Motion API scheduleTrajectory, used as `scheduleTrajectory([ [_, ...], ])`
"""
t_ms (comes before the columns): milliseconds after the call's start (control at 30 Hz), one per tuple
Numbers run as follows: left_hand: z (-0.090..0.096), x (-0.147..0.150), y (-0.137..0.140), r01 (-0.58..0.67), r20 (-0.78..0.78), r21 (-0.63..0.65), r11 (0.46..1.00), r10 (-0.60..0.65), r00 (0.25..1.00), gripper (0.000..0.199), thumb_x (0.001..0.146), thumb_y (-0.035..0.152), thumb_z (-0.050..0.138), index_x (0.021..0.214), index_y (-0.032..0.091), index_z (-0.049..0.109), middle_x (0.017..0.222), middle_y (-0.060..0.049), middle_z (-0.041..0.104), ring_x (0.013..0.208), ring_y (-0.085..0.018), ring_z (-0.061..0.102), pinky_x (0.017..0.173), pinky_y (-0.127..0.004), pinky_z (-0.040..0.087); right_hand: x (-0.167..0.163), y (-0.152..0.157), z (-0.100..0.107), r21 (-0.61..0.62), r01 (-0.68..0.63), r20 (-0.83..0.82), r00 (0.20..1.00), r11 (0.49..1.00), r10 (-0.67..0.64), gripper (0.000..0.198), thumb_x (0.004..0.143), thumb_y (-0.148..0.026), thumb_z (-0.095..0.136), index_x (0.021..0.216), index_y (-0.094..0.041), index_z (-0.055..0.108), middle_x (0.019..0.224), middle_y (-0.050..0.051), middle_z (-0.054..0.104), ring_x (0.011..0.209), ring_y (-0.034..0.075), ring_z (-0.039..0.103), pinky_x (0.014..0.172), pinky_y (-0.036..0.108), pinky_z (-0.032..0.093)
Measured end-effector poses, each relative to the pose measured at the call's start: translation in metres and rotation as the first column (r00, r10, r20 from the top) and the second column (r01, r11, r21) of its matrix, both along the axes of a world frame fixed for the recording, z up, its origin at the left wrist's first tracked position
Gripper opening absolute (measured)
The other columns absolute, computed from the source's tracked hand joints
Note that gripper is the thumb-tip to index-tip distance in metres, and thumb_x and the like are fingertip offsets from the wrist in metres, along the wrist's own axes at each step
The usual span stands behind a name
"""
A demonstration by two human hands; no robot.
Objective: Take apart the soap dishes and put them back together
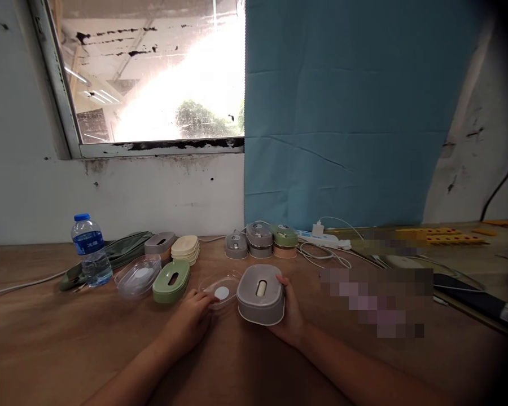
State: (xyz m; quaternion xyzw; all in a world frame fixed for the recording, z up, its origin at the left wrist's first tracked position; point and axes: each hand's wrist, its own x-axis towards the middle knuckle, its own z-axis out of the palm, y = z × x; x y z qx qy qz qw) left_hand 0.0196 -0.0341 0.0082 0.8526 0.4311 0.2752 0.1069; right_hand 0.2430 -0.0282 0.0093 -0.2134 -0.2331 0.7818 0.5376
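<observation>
My right hand (293, 313) is wrapped around the side of a grey oval box (260, 311), with the thumb near its top edge. A cream-coloured piece (261, 288) shows in the slot on its top. To the left, my left hand (191, 318) pinches the near rim of a clear plastic lid (232, 281) with a white round spot on it. Left of that hand is a green oval cover (166, 290) with a slot. Beside it lie more clear lids (129, 281). Cream oval parts (185, 247) are stacked behind, next to a grey slotted cover (158, 241).
A water bottle (91, 254) stands at the left by a dark green pouch (125, 251). Several small oval boxes (260, 237) sit near the wall. A power strip (319, 239) and white cables (328, 256) lie at the right, with yellow perforated strips (438, 238) beyond.
</observation>
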Motion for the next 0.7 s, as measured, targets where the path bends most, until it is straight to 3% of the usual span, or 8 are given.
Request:
scheduleTrajectory([
  [100,0.002,-0.001,0.003,0.029,-0.120,0.095,0.995,-0.017,0.993,0.027,0.079,0.012,0.045,0.095,0.023,0.064,0.087,-0.004,0.064,0.085,-0.019,0.049,0.076,-0.031,0.041,0.000,0.000,0.001,0.000,0.021,-0.003,1.000,1.000,-0.021,0.035,0.070,-0.048,0.050,0.083,-0.018,0.062,0.079,0.005,0.069,0.091,0.025,0.058,0.087,0.040,0.037],
  [267,0.008,0.004,-0.001,0.086,-0.168,0.188,0.978,-0.054,0.984,0.021,0.082,0.017,0.045,0.094,0.022,0.063,0.089,-0.004,0.064,0.084,-0.018,0.051,0.075,-0.029,0.041,0.000,0.000,0.002,-0.001,0.039,-0.014,0.999,0.999,-0.039,0.033,0.069,-0.046,0.052,0.083,-0.019,0.062,0.077,0.003,0.069,0.089,0.024,0.059,0.086,0.040,0.039],
  [400,0.020,-0.004,0.000,-0.043,-0.117,0.346,0.937,0.088,0.989,0.025,0.086,0.022,0.040,0.097,0.022,0.061,0.085,-0.005,0.061,0.079,-0.017,0.052,0.072,-0.028,0.041,0.001,0.001,0.001,0.027,0.032,0.022,0.999,0.999,-0.033,0.034,0.068,-0.047,0.054,0.084,-0.018,0.062,0.077,0.004,0.069,0.088,0.025,0.060,0.086,0.041,0.039],
  [533,0.039,-0.034,0.007,-0.307,0.015,0.544,0.781,0.357,0.934,0.026,0.084,0.019,0.040,0.100,0.020,0.060,0.082,-0.005,0.060,0.080,-0.019,0.052,0.079,-0.034,0.036,0.002,0.002,0.000,0.047,0.026,0.048,0.998,0.999,-0.028,0.034,0.067,-0.046,0.056,0.086,-0.019,0.061,0.082,0.004,0.068,0.090,0.025,0.059,0.086,0.041,0.039],
  [700,0.054,-0.063,0.010,-0.569,0.066,0.587,0.576,0.667,0.743,0.025,0.082,0.017,0.040,0.096,0.021,0.061,0.086,-0.005,0.062,0.084,-0.021,0.054,0.082,-0.041,0.024,0.001,0.002,0.000,0.006,0.032,0.016,0.999,0.999,-0.032,0.033,0.067,-0.045,0.055,0.085,-0.019,0.060,0.083,0.003,0.068,0.090,0.024,0.059,0.086,0.039,0.040],
])
